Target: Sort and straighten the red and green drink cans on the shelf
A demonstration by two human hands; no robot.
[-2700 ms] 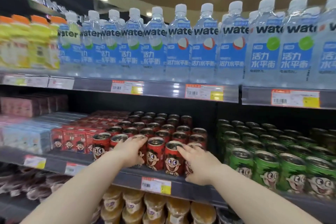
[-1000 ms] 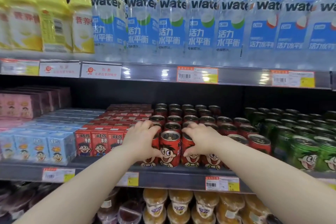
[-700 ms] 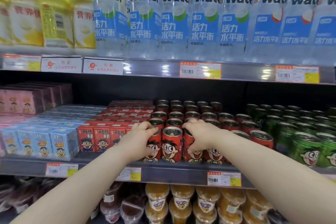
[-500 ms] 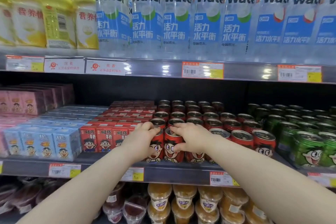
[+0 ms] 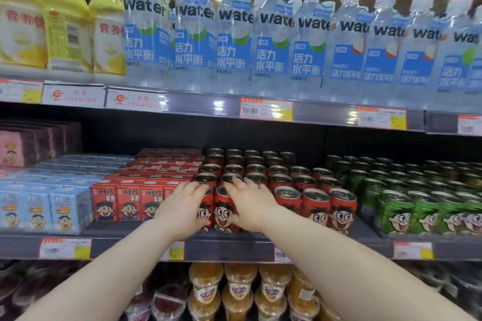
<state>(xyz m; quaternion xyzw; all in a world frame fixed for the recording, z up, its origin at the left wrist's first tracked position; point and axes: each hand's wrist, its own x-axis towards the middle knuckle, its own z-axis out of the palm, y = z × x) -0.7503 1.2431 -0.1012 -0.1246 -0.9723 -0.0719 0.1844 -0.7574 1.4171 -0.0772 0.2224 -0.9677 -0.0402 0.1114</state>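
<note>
Both hands are in among the red cans (image 5: 281,172) on the middle shelf (image 5: 221,247), at the left end of the front row. The left hand (image 5: 182,206) is wrapped round the end can (image 5: 206,214), with its fingers curled over the rim. The right hand (image 5: 250,206) hooks its fingers over the top of the middle can (image 5: 224,212) and sets its thumb against that can's side. Its palm hides the next can along, so I cannot tell whether it grips that one too.

It is tight in there. Red milk cartons (image 5: 127,200) stand right against the end can, with blue cartons (image 5: 39,206) beyond them. The second row of red cans sits directly behind the fingers. Three more front-row cans (image 5: 315,206) stand upright to the right. The green cans (image 5: 417,190) fill the right of the same shelf. Water bottles (image 5: 271,41) and yellow bottles (image 5: 65,21) line the shelf above, and dessert cups (image 5: 240,286) sit below.

Half a second back the right hand covered more of the middle can, and now its cartoon face shows whole between the two hands. The left hand keeps its hold on the end can.
</note>
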